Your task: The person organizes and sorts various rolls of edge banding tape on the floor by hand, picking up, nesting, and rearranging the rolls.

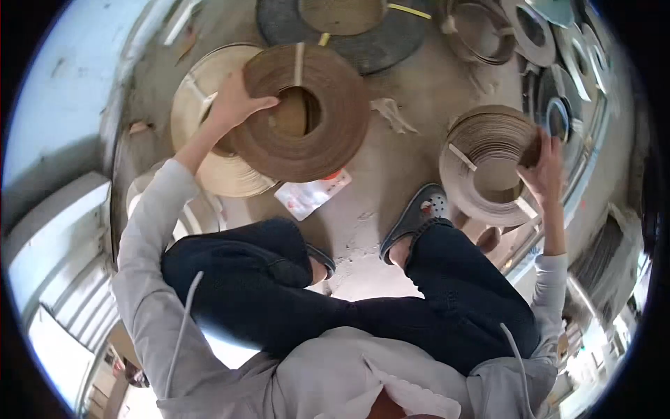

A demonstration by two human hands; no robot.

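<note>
A brown coil (331,133) of wound strip, with a pale tie at its top, lies partly over a light tan coil (234,178). My left hand (241,103) rests on the brown coil's left side, thumb stretched toward the centre hole and apart from the fingers; some fingertips are hidden. On the right, my right hand (546,171) grips the right rim of a grey-brown coil (464,188), its fingers bent round the edge. White ties cross that coil.
A dark coil (391,52) with yellow ties lies at the top. More coils (534,35) stand at the upper right. A white printed sheet (310,199) is on the floor near my feet, beside a scrap of strip (394,115).
</note>
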